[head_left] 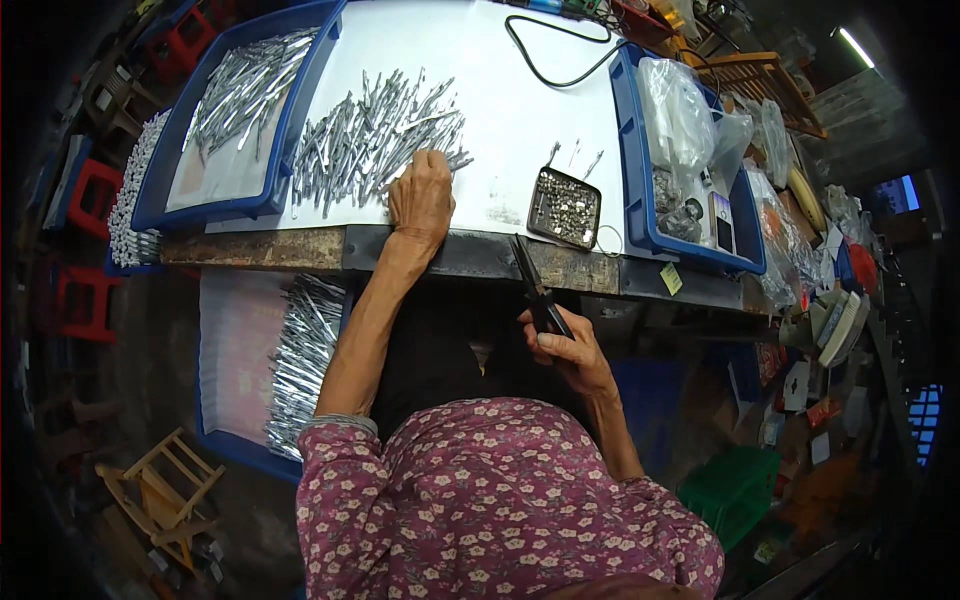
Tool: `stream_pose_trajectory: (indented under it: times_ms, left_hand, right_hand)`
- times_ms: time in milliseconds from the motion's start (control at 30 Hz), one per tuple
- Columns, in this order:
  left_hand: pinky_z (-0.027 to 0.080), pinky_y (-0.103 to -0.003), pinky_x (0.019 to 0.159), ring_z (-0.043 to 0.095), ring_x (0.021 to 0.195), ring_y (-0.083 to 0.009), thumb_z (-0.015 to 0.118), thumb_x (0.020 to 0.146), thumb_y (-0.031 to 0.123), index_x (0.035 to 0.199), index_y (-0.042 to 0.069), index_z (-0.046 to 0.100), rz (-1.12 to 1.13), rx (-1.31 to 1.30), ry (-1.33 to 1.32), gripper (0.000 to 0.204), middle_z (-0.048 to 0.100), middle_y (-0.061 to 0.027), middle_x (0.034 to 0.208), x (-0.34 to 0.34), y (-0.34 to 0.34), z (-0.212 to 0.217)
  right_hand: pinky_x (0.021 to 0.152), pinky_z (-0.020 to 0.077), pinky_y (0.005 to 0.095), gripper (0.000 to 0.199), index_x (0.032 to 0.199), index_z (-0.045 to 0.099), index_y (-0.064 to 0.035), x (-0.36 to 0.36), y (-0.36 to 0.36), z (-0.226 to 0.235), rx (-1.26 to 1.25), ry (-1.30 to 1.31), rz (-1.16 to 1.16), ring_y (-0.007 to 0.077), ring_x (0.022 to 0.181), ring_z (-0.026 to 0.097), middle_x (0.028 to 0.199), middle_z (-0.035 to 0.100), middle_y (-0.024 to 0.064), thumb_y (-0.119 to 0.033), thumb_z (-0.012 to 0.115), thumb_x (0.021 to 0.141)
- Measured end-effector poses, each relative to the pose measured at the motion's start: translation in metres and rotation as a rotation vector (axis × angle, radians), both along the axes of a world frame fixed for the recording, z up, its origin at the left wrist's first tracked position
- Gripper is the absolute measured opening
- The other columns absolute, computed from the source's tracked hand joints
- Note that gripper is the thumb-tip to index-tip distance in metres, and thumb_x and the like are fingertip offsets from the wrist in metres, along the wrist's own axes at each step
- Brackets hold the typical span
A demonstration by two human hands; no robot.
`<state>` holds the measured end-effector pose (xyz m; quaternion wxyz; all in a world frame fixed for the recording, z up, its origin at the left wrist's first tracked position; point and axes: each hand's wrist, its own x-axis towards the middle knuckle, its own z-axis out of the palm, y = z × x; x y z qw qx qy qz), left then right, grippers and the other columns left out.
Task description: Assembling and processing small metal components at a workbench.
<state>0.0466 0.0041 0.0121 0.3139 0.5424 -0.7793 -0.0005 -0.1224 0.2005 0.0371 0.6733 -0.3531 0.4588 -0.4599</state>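
My left hand [422, 200] rests at the near right edge of a loose pile of thin silvery metal strips [370, 135] on the white-covered table. Its fingers are curled together, and whatever they pinch is hidden beneath them. In front of my body, just off the table's front edge, my right hand [572, 350] grips a pair of dark long-nosed pliers [535, 290]. The pliers' slim jaws point up and away, toward the table edge. Beyond them lies a small dark-rimmed tray [540, 215] full of tiny metal pieces, with a few thin pieces lying behind it.
A blue bin [275, 190] of similar strips stands at the left, and another blue bin [215, 425] sits below the table. On the right, a blue bin [635, 190] holds plastic bags. A black cable [530, 70] loops across the far table. White-tipped pieces [140, 190] fill the far left.
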Motion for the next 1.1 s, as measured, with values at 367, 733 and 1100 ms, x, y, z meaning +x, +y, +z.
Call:
stream_pose_trajectory:
  times_ms: [367,733,1100]
  left_hand:
    - [0.036,-0.016,0.045,0.047,0.056,-0.0018,0.058,0.081,0.009,0.093,0.002,0.057,-0.335,0.604,1.184,0.014,0.060,-0.0017,0.072,0.001,0.048,0.026]
    - [0.038,-0.015,0.049,0.048,0.056,-0.0026,0.057,0.082,0.011,0.098,-0.001,0.056,-0.554,0.838,1.489,0.020,0.060,-0.0034,0.074,0.000,0.059,0.011]
    - [0.037,-0.017,0.063,0.044,0.067,-0.0026,0.059,0.081,0.008,0.084,0.003,0.057,-0.599,0.639,1.236,0.006,0.052,0.0042,0.076,-0.007,0.084,0.020]
  right_hand:
    - [0.054,0.0323,0.0199,0.039,0.095,0.055,-0.0011,0.008,-0.012,0.030,-0.158,0.494,-0.090,0.0054,0.061,0.042,0.072,0.048,-0.0014,-0.030,0.063,0.070]
    - [0.061,0.0368,0.0203,0.039,0.101,0.054,-0.0014,0.011,-0.023,0.028,-0.252,0.728,-0.135,0.0067,0.068,0.043,0.074,0.046,-0.0013,-0.020,0.069,0.070]
    - [0.064,0.0427,0.0250,0.040,0.104,0.049,0.0018,0.013,-0.041,0.037,-0.675,1.105,-0.203,0.0156,0.070,0.054,0.083,0.054,0.0069,-0.004,0.068,0.068]
